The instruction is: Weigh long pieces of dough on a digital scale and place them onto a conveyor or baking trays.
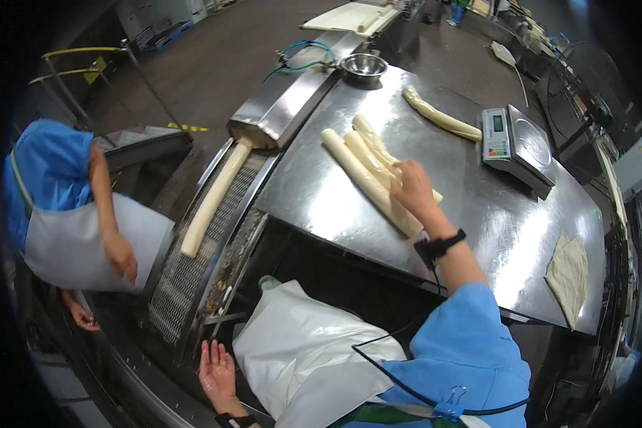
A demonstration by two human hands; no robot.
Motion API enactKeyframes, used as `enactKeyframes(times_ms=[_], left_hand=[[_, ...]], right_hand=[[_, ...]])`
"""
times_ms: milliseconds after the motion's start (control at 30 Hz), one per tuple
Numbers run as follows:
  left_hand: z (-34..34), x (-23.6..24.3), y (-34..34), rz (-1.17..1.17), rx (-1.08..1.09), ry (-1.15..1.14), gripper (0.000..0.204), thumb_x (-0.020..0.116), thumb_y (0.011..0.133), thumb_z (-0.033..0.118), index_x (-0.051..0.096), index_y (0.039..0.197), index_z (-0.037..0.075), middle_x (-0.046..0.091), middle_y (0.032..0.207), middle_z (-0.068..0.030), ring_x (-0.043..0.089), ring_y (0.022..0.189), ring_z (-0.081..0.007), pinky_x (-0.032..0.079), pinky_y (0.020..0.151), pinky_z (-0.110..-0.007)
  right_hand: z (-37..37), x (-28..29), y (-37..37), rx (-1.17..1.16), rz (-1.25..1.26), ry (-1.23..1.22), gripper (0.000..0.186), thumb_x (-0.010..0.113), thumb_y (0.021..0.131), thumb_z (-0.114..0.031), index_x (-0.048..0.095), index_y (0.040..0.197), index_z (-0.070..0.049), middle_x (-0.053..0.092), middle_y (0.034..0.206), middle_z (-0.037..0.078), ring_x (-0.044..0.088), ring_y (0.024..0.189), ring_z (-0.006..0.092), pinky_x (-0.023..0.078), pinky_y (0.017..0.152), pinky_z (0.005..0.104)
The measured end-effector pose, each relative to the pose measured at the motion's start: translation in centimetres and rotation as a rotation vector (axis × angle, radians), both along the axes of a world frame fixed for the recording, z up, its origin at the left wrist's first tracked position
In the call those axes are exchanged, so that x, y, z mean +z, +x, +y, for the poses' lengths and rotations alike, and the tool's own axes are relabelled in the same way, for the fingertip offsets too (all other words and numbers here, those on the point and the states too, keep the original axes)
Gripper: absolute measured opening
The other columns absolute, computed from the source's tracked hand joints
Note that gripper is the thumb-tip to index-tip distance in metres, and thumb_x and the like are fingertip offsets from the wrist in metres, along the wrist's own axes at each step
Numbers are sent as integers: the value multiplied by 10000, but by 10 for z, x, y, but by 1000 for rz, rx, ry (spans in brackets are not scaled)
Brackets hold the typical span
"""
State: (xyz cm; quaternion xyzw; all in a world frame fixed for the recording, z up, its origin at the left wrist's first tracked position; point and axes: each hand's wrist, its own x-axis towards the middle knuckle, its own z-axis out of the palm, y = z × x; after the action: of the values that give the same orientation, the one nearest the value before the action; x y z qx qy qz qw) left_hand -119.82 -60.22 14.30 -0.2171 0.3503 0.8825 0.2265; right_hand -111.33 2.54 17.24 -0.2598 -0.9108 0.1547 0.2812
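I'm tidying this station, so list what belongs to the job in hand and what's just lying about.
Likely part of it: dough rolls at the right hand; table beneath; conveyor carrying another roll.

Likely just lying about: metal bowl; scale, nothing on it; pale sheet (cloth or dough, unclear).

A: Table (299, 192) finish?
B: Bare metal, smooth, glossy.
A: Belt (177, 292)?
B: Metal mesh, rough-textured.
A: Dough rolls (367, 182)?
B: Smooth, slightly glossy.
A: Bowl (364, 65)?
B: Shiny metal.
A: Apron (285, 321)?
B: Plastic-looking, glossy, creased.
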Motion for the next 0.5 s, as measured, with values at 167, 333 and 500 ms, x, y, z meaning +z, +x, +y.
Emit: enactKeyframes(times_ms=[167, 333, 500], left_hand=[[-5, 42, 36, -27, 58, -159, 407, 538, 962, 128, 510, 1350, 8, 500, 1365, -187, 487, 1236, -308, 423, 995, -434], [-74, 23, 103, -84, 137, -268, 373, 504, 979, 199, 547, 1319, 52, 580, 1304, -142, 551, 1182, -272, 438, 1005, -436], [-76, 20, 118, -219, 172, -138, 297, 519, 971, 167, 607, 1236, 66, 654, 1207, -124, 608, 1118, -281, 457, 990, -449]], right_hand=[[181, -13, 39, -411, -185, -157, 462, 724, 709, -211, 651, 1135, -45, 636, 1172, 190, 556, 1158, 352, 445, 997, 397], [270, -30, 73, -652, -352, -305, 490, 714, 719, -241, 652, 1170, -59, 622, 1224, 197, 536, 1215, 349, 408, 1043, 413], [300, -25, 83, -536, -351, 378, 576, 624, 804, -171, 507, 1365, -114, 429, 1450, 176, 309, 1395, 396, 268, 1142, 493]])
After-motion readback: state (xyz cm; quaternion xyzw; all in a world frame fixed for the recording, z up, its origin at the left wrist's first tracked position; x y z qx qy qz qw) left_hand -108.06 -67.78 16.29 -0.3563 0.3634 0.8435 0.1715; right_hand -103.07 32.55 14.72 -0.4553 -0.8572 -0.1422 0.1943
